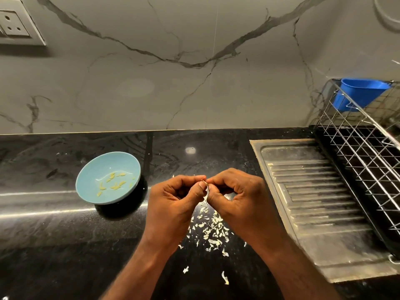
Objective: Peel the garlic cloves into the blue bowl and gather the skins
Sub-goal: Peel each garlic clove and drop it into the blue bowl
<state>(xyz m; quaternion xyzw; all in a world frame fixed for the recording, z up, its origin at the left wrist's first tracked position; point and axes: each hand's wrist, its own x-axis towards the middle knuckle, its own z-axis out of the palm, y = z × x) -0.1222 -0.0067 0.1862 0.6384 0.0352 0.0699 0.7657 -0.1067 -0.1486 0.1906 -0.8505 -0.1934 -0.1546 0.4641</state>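
Both hands are meeting above the middle of the black desk [54,234]. The left hand [173,200] is curling its fingers and pinching a garlic clove [204,182] between thumb and forefinger. The right hand [236,195] is pinching the same clove from the opposite side. The fingertips are hiding most of the clove, and only a small pale tip is showing. A strip of skin [207,194] is hanging down from it between the two thumbs.

The blue bowl [91,180] is sitting on the desk to the left of the hands and slightly farther back, apart from them. Yellowish peeled cloves [115,184] are lying in its bottom. Loose skins [213,228] are lying scattered on the desk below the hands and between the wrists, with a few stray pieces nearer still.

To the right, a ribbed steel drainboard [313,202] is lying in the desk. A wire dish rack [363,148] is standing at the far right, with a blue plastic cup [359,94] hanging at its far end. A wall socket [13,22] is showing at the far left on the veined marble wall [151,83].
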